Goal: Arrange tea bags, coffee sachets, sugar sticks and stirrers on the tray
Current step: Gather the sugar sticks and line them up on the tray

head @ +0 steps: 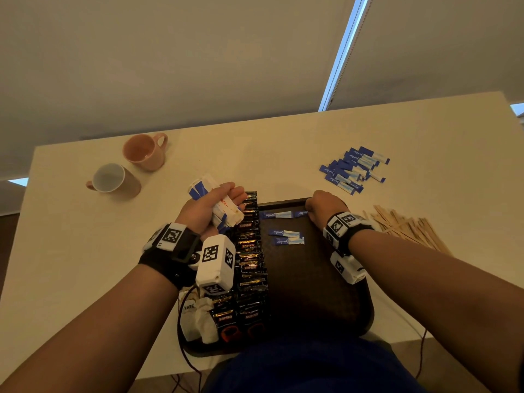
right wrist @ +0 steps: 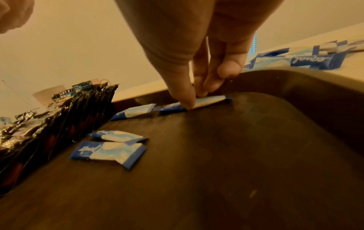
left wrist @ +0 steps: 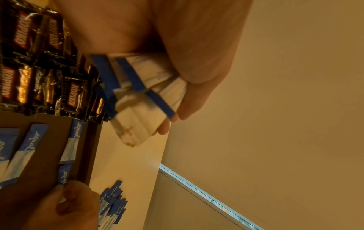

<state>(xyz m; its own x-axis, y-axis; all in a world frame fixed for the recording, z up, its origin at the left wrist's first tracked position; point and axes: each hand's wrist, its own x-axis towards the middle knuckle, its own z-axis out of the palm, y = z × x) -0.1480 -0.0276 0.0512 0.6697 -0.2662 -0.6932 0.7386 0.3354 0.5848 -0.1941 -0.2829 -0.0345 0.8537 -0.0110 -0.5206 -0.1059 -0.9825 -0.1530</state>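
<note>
Tray (head: 354,313) holds coffee sachets (head: 251,251), tea bags (head: 198,319), four sugar sticks. Right hand (head: 326,207) pinches one stick (right wrist: 208,101) at tray's far rim; left hand (head: 211,205) grips a stick bundle (left wrist: 141,93).

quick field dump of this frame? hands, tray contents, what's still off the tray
left hand: grip on a bundle of sugar sticks, held above the tray's left edge
right hand: fingertips pinch one blue sachet at the tray's far edge
tray: dark; coffee sachets in a row on the left, tea bags at near left, four blue sachets at the far end
off tray: blue sachet pile far right, stirrers right
mugs: two, far left on the table
</note>
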